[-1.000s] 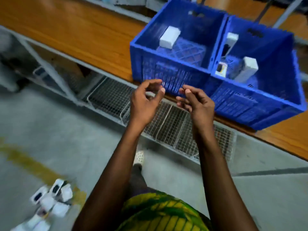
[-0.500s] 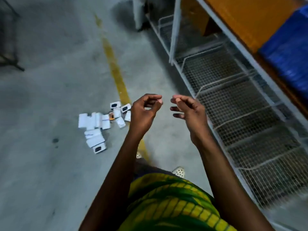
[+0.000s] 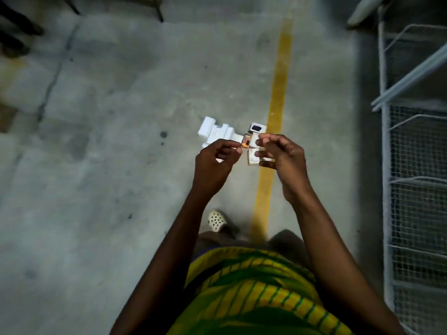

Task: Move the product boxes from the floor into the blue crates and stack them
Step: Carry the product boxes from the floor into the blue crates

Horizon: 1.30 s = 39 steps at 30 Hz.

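Product boxes (image 3: 219, 131), small and white, cluster on the grey floor (image 3: 108, 165) at frame centre, just left of the yellow line (image 3: 278, 97). One box with a dark window (image 3: 257, 127) sits at the cluster's upper right. My left hand (image 3: 214, 163) and right hand (image 3: 281, 158) hang above the pile, fingers curled, loosely parted, holding nothing, though blur makes the fingertips hard to read. My pale shoe (image 3: 217, 220) shows below. Wire mesh shelving (image 3: 418, 189) runs down the right edge.

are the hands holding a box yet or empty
Empty. Both the left hand and right hand hang half-curled above the boxes, which lie on the floor.
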Available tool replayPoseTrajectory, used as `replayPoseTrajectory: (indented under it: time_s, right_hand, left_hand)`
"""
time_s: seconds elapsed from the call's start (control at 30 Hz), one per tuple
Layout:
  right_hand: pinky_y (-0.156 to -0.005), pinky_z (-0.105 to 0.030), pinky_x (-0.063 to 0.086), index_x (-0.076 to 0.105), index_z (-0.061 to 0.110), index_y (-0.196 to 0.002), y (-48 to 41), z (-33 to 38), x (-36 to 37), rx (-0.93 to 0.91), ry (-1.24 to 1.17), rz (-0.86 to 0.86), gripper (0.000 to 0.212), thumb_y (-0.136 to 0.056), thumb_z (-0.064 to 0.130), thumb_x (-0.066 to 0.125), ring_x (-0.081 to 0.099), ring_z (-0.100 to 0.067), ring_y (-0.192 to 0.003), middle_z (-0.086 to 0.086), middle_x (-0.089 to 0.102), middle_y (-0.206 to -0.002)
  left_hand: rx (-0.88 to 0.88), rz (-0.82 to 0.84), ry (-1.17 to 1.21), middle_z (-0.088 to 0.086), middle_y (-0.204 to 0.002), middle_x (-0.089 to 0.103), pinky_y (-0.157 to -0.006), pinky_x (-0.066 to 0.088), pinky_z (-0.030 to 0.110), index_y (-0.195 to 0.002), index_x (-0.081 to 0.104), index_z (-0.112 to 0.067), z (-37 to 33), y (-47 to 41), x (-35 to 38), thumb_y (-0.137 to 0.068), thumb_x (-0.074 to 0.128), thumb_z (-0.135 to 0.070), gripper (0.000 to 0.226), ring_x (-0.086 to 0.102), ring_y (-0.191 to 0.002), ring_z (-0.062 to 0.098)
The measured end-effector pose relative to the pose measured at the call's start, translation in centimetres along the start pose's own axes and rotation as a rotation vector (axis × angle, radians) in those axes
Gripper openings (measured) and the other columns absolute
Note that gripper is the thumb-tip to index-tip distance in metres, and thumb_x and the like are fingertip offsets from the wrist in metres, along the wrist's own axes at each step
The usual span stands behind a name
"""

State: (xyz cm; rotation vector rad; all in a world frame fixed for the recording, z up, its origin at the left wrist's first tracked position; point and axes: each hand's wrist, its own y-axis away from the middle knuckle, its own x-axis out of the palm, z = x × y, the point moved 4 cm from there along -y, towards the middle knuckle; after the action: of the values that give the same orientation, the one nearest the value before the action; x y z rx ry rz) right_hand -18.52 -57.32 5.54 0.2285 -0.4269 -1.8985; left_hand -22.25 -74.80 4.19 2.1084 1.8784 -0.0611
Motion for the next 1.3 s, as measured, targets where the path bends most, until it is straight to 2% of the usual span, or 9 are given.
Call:
replayPoseTrajectory:
  time_s: [0.3, 0.4, 0.53, 0.67, 0.73, 0.93, 1.0, 1.13, 1.3]
  right_hand:
    - [-0.071, -0.031, 0.053, 0.072, 0.008, -0.112, -7.9, -2.1, 5.1, 0.179, 0.115, 0.048, 0.016, -0.101, 0.012, 0.061, 0.072, -0.018, -0.083, -0.008, 0.076, -0.110]
    - [-0.067, -0.028, 0.052, 0.073, 0.009, -0.113, -13.2, -3.3, 6.0, 0.214, 0.145, 0.060, 0.018, -0.101, 0.013, 0.061, 0.072, -0.016, -0.079, -0.004, 0.076, -0.102]
    - [-0.066, -0.030, 0.051, 0.072, 0.011, -0.110, -21.0, -6.0, 7.2, 0.270, 0.179, 0.048, 0.015, -0.101, 0.012, 0.060, 0.070, -0.019, -0.077, -0.003, 0.075, -0.098]
    - [-0.064, -0.030, 0.050, 0.072, 0.017, -0.105, -29.3, -11.8, 9.1, 0.327, 0.265, 0.044, 0.014, -0.100, 0.011, 0.060, 0.068, -0.013, -0.069, 0.000, 0.074, -0.092]
    - [-0.064, -0.031, 0.051, 0.071, 0.022, -0.101, -33.4, -16.4, 10.0, 0.366, 0.332, 0.045, 0.015, -0.098, 0.012, 0.061, 0.069, -0.013, -0.069, -0.003, 0.074, -0.096]
    - [-0.080, -0.043, 0.059, 0.071, 0.042, -0.087, -42.8, -37.8, 12.8, 0.444, 0.557, 0.172, 0.012, -0.085, 0.032, 0.065, 0.073, -0.021, -0.088, 0.005, 0.075, -0.095]
    - [-0.088, -0.043, 0.057, 0.070, 0.037, -0.099, -45.4, -45.2, 13.9, 0.424, 0.646, 0.238, 0.012, -0.090, 0.030, 0.067, 0.071, -0.024, -0.098, 0.002, 0.075, -0.104]
    - [-0.098, -0.034, 0.049, 0.059, 0.019, -0.136, -50.3, -59.5, 15.5, 0.386, 0.822, 0.295, 0.045, -0.093, 0.029, 0.070, 0.061, -0.025, -0.119, -0.008, 0.064, -0.132]
    - [-0.116, -0.050, 0.039, 0.032, 0.021, -0.156, -55.1, -71.0, 17.0, 0.328, 0.918, 0.288, 0.090, -0.082, 0.026, 0.081, 0.037, -0.036, -0.143, -0.017, 0.036, -0.154]
  left_hand:
    - [-0.163, -0.092, 0.064, 0.008, -0.086, 0.077, -0.069, 0.054, 0.031, -0.103, 0.075, -0.013, 4.8, -7.8, -4.7, -0.089, 0.072, -0.023, 0.017, 0.073, -0.081, 0.029]
    - [-0.226, -0.126, 0.049, 0.006, -0.087, 0.077, -0.063, 0.052, 0.025, -0.105, 0.074, -0.012, 6.1, -11.2, -4.7, -0.094, 0.069, -0.014, 0.013, 0.072, -0.077, 0.020]
    - [-0.310, -0.139, -0.023, 0.005, -0.087, 0.078, -0.063, 0.053, 0.029, -0.104, 0.074, -0.013, 9.7, -16.8, -3.9, -0.091, 0.066, -0.021, 0.017, 0.072, -0.077, 0.022]
    - [-0.355, -0.130, -0.194, -0.001, -0.084, 0.076, -0.068, 0.052, 0.020, -0.105, 0.074, -0.015, 17.4, -23.5, -2.7, -0.090, 0.070, -0.032, 0.023, 0.069, -0.074, 0.003]
    - [-0.362, -0.114, -0.296, -0.004, -0.082, 0.074, -0.067, 0.046, 0.012, -0.105, 0.073, -0.017, 23.3, -26.6, -1.9, -0.091, 0.073, -0.030, 0.020, 0.067, -0.073, 0.000]
    - [-0.440, 0.010, -0.681, 0.014, -0.114, 0.064, -0.084, 0.050, 0.038, -0.124, 0.064, -0.012, 47.1, -33.6, 1.7, -0.082, 0.075, -0.036, 0.050, 0.062, -0.104, 0.032]
    - [-0.429, 0.097, -0.813, 0.019, -0.117, 0.061, -0.087, 0.049, 0.046, -0.125, 0.062, -0.008, 55.3, -34.9, 3.5, -0.080, 0.075, -0.036, 0.055, 0.057, -0.108, 0.040]
    - [-0.450, 0.423, -1.001, 0.016, -0.142, 0.046, -0.102, 0.037, 0.047, -0.146, 0.044, -0.016, 70.0, -35.5, 6.7, -0.077, 0.079, -0.041, 0.082, 0.040, -0.131, 0.039]
    - [-0.328, 0.704, -1.277, 0.016, -0.164, 0.016, -0.119, 0.017, 0.062, -0.160, 0.013, -0.021, 80.7, -35.4, 8.9, -0.073, 0.083, -0.040, 0.113, 0.013, -0.151, 0.040]
